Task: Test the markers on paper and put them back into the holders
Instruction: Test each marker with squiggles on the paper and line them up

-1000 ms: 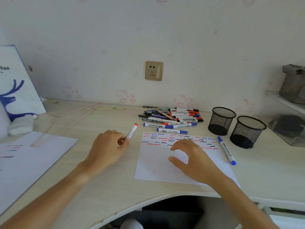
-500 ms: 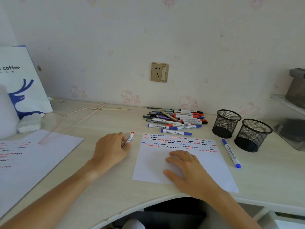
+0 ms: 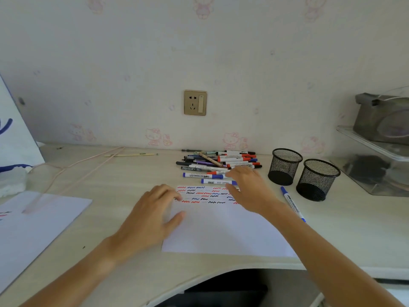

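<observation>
Now, at the far left a spare sheet lies on the worktop, some squiggles at its edge. The left hand rests at the left edge of the paper, fingers loosely bent with their tips at the squiggle rows and the thumb on the sheet; whether it grips a marker I cannot tell. Rows of red, blue and black test marks fill the paper's top. The right hand reaches over that top edge to the pile just behind it, fingers spread and relaxed above the nearest blue-capped markers, holding nothing that shows. A lone blue marker lies just right of the paper, and both mesh holders stand empty beyond it.

I judge the step to be fetching a marker to test. The next move calls for pinching one barrel without scattering the pile, uncapping it, and squiggling below the existing rows while the left hand steadies the paper.
</observation>
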